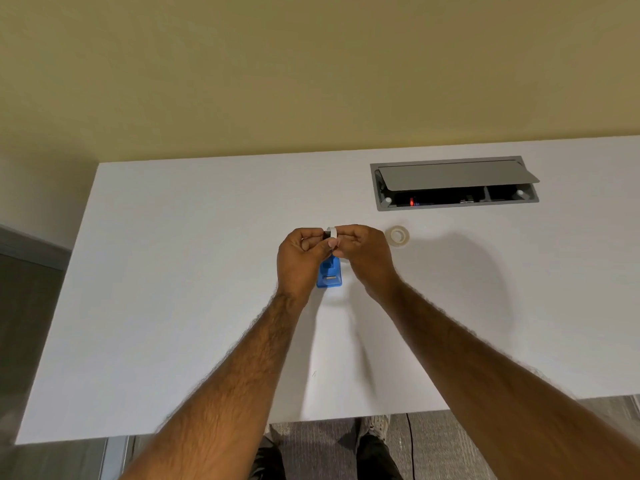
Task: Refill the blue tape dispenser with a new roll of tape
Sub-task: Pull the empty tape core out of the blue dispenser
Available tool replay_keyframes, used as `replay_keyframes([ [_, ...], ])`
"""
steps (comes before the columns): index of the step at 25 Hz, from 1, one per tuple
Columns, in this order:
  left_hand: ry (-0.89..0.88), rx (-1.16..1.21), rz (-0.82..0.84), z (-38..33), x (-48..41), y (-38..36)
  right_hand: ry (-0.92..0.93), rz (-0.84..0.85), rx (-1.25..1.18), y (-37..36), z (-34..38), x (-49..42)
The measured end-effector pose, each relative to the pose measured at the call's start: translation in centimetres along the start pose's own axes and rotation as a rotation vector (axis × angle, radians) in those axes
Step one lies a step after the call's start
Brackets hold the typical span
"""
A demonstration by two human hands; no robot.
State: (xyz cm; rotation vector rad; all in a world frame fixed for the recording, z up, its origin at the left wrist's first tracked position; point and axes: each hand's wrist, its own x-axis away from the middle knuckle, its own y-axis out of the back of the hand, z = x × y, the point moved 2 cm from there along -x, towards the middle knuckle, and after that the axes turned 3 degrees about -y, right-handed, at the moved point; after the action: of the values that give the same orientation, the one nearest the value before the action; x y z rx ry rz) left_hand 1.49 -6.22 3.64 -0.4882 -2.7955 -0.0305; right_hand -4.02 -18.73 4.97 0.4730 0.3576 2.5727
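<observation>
**Core Handling at the White Desk**

On the white desk (173,271), both hands pinch a small white ring (333,233) above the dispenser (329,276): left hand (300,258), right hand (363,252). It looks light and rigid; hold by its rim. The roll (397,235) lies just right.

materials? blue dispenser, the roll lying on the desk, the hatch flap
Blue tape dispenser: likely moulded plastic, glossy, going by the saturated colour and rounded edges. Tape roll: clear or pale film, translucent, the desk's white showing through its ring; the core material is unclear. Cable hatch flap: matte grey, thin and flat; painted metal or plastic, can't tell which.
</observation>
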Motion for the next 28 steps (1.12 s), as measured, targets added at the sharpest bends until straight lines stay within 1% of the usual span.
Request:
replay_keyframes([
  [3, -0.005, 0.007, -0.022, -0.2, 0.1, 0.1, -0.051, -0.010, -0.080, 0.1, 0.6, 0.1],
  [9, -0.002, 0.032, -0.017, -0.3, -0.3, 0.7, 0.038, 0.005, -0.011, 0.0, 1.5, 0.1],
  [12, -0.008, 0.026, -0.031, -0.6, -0.4, 0.5, 0.030, -0.012, -0.040, -0.1, 1.8, 0.1],
  [16, -0.014, 0.019, -0.041, -0.5, -0.4, 0.4, 0.013, -0.062, -0.006, -0.4, 1.9, -0.3],
  [21, 0.010, 0.003, -0.127, -0.8, -0.8, 0.0, 0.058, -0.102, 0.022, -0.8, 2.5, 0.1],
  [25, 0.007, 0.008, -0.122, -1.1, -1.0, -0.2, 0.078, -0.113, 0.010, -0.8, 2.9, 0.1],
  [28, 0.007, -0.029, -0.121, -0.9, -0.8, -0.1, 0.053, -0.122, 0.027, -0.8, 2.8, 0.1],
])
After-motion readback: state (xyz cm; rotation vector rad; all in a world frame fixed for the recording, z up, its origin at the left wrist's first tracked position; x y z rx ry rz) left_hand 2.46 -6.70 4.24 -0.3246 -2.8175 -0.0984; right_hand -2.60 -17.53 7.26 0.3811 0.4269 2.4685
